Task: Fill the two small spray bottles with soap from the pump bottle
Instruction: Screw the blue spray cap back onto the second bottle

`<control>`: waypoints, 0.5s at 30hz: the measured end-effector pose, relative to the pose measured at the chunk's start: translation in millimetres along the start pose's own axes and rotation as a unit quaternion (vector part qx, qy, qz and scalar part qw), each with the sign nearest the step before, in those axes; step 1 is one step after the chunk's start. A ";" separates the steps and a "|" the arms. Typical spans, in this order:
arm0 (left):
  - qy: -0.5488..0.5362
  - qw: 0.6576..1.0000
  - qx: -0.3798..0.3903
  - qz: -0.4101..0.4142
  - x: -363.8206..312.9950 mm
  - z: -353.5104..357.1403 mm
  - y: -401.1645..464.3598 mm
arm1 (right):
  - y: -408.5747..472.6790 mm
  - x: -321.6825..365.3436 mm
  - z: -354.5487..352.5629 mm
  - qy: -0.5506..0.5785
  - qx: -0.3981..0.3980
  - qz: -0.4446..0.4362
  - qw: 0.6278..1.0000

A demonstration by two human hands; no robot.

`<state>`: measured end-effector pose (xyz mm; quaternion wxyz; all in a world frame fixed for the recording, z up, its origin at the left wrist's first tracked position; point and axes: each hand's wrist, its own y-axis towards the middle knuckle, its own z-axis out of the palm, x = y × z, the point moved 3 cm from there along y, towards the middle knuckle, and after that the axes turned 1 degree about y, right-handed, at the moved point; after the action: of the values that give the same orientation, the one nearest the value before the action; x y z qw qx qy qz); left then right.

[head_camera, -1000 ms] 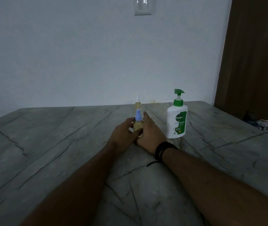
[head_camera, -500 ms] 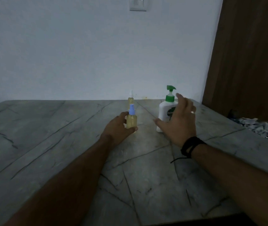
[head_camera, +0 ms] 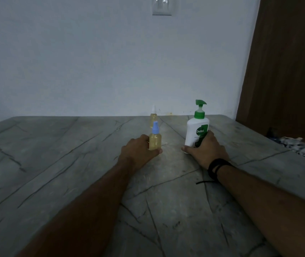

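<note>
Since half a second ago, the right hand (head_camera: 206, 150) has closed onto the pump bottle (head_camera: 197, 129), which it was only reaching for. Veined grey stone makes up the table (head_camera: 55, 154), and the white, green-topped pump bottle stands upright on it, its lower body gripped by the right hand's curled fingers. Just left, the left hand (head_camera: 138, 149) holds the blue-capped spray bottle (head_camera: 155, 139) upright, fingers and thumb wrapped round its yellowish base. Directly behind it stands the white-capped spray bottle (head_camera: 153, 117), untouched.

Spray bottle (head_camera: 155, 140) left of pump bottle (head_camera: 196, 131).
</note>
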<state>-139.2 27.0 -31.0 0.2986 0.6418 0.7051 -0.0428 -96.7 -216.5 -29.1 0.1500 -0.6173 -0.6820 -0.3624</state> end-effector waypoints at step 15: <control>0.026 0.999 -0.010 -0.025 7.6 -0.3 5.2 | 12.1 0.7 6.1 -0.029 0.014 0.014 0.999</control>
<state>-134.4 34.7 -32.7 0.2856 0.6218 0.7287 -0.0269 -83.9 -212.1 -29.2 0.1438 -0.6348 -0.6822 -0.3330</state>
